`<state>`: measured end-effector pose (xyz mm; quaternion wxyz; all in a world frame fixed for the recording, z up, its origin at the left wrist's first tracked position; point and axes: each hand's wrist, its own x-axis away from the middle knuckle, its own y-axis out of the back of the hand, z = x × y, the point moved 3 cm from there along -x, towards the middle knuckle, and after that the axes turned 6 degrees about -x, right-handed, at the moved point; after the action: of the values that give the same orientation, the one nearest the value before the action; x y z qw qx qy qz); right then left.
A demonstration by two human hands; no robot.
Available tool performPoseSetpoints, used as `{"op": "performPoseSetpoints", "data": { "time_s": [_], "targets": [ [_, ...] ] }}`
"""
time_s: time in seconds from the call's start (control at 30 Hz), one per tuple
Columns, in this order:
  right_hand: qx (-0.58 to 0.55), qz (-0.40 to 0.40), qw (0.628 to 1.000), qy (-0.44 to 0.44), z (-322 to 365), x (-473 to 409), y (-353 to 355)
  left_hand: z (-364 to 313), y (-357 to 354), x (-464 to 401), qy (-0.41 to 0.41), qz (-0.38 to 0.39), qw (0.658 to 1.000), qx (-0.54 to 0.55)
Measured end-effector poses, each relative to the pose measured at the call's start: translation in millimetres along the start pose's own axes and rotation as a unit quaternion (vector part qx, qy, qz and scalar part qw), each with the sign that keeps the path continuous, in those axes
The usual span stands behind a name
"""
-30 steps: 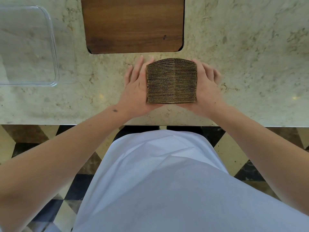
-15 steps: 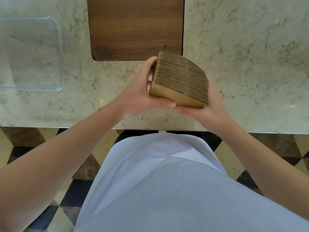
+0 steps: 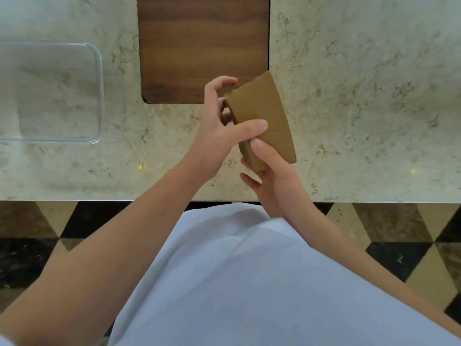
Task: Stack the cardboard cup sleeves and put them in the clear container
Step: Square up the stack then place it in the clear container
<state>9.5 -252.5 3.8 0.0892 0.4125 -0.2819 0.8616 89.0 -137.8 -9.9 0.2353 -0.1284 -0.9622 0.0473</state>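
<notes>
Stack of cup sleeves (image 3: 264,113) now lifted off counter (image 3: 349,96), turned flat-face up. Left hand (image 3: 219,131) and right hand (image 3: 272,176) both pinching it, thumbs on top, keeping pile together for clear container (image 3: 98,96).

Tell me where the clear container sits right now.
The clear container sits on the counter at far left of the head view, left of the wooden board, apart from both hands.
</notes>
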Motion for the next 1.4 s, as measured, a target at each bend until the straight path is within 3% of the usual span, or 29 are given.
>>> {"op": "performPoseSetpoints", "data": {
  "time_s": [0.13,0.43,0.7,0.9,1.07,1.4],
  "targets": [
    [-0.015,-0.036,0.999,-0.022,-3,0,-14,1,7,0,0.025,-0.007,0.999,0.022],
    [0.047,-0.027,0.999,0.004,-2,12,-24,-6,27,5,0.073,-0.025,0.986,0.145],
    [0.109,0.027,0.994,0.015,7,9,-20,-4,41,22,0.058,-0.044,0.991,0.109],
    [0.192,0.095,0.976,-0.046,22,1,-8,-9,40,35,0.048,-0.026,0.998,0.025],
    [0.208,0.117,0.97,-0.033,33,-5,-12,-17,35,42,0.059,-0.008,0.998,-0.006],
    [0.189,0.141,0.972,0.002,40,-19,-66,-52,60,54,0.079,-0.114,0.989,0.056]
  ]
}}
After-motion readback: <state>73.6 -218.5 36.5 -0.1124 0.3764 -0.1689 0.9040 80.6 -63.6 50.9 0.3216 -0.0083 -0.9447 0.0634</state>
